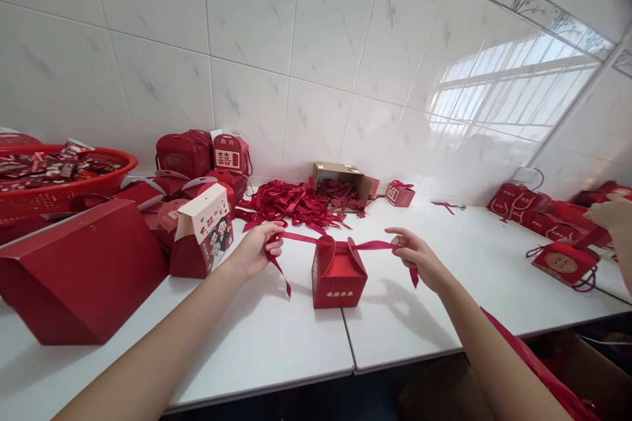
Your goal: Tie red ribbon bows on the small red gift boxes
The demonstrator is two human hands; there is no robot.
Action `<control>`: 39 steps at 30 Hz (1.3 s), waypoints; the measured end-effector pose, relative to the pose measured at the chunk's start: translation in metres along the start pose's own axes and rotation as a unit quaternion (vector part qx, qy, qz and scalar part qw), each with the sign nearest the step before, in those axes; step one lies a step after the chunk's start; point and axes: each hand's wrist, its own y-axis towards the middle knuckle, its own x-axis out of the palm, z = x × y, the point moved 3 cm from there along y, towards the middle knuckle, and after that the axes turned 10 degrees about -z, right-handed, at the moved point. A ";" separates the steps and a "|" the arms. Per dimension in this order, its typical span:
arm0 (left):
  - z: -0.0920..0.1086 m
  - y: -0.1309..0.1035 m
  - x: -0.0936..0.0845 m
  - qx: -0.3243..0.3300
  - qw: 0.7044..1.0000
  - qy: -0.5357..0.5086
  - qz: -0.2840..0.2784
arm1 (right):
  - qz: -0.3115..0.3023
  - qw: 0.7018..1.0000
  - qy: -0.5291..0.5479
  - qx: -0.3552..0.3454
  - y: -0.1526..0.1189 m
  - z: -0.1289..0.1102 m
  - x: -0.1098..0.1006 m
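A small red box point(340, 279) with gold characters stands upright on the white table, over the seam near the front edge. A red ribbon point(374, 245) runs through its top and stretches out to both sides. My left hand point(257, 249) pinches the ribbon's left part, with the loose end hanging below the fingers. On the other side, my right hand point(419, 258) holds the right part between thumb and fingers, its short end dangling. Both hands are raised slightly above the table, apart from the box.
Behind lie a heap of red ribbons point(291, 204) and an open carton point(368, 187). Red boxes point(83, 270) and a red basket of sweets point(118, 168) fill the left. More boxes point(560, 262) and another person's hand point(612, 214) are at right.
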 end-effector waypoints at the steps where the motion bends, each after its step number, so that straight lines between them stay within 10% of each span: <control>1: 0.004 -0.001 -0.001 -0.004 1.000 -0.016 -0.004 | -0.029 0.999 -0.017 0.003 -0.002 -0.003 -0.001; 22: -0.004 -0.008 0.007 -0.095 0.989 0.034 -0.107 | 0.137 0.904 -0.366 -0.173 -0.015 0.000 -0.016; 32: -0.019 -0.007 0.009 -0.115 0.939 0.299 -0.127 | 0.017 0.897 -0.427 -0.114 -0.023 0.057 0.007; 39: -0.021 -0.013 0.016 0.019 0.860 0.510 -0.009 | -0.006 0.892 -0.448 -0.063 -0.035 0.071 0.020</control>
